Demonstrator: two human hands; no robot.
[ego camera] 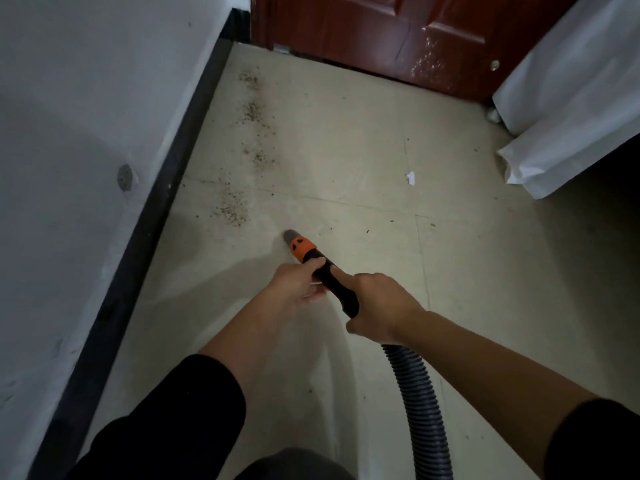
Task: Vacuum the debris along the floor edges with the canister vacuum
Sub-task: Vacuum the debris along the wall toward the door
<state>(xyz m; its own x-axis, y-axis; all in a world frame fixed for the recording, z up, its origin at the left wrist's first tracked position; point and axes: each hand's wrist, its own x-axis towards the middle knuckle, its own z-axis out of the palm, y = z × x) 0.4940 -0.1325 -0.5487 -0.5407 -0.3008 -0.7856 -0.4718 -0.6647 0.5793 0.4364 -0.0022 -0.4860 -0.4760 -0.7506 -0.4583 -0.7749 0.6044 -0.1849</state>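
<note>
Head view.

Vacuum wand (pixel 334 285): a rigid black tube, smooth and matte, angled down and forward-left. An orange collar (pixel 301 249) rings its front end. Beyond the collar is a short grey nozzle (pixel 290 235) with a round mouth, at or just above the floor; contact cannot be confirmed. A ribbed, dark grey corrugated hose (pixel 422 403) leaves the rear of the wand and curves down to the bottom edge of the frame.

Left hand (pixel 298 282): grips the wand just behind the orange collar, thumb on top, fingers curled underneath.

Right hand (pixel 384 306): grips the wand's rear section, index finger laid forward along the tube, remaining fingers wrapped round it. Both forearms are bare, with black sleeves (pixel 173 410) pushed up.

Debris (pixel 231 209): fine, granular brown-tan crumbs in several loose patches. They form a line parallel to the baseboard and near it, running from just ahead-left of the nozzle toward the door.

Floor (pixel 346 150): pale beige tile, dull, with thin joint lines. A small white paper scrap (pixel 410 178) lies right of centre.

Room: a white wall (pixel 86 133), scuffed, stands on the left above a dark baseboard (pixel 156 209). A red-brown panelled door (pixel 398 36), its lower part speckled white, closes the far end. A creased white sheet (pixel 571 98) hangs at the right.
</note>
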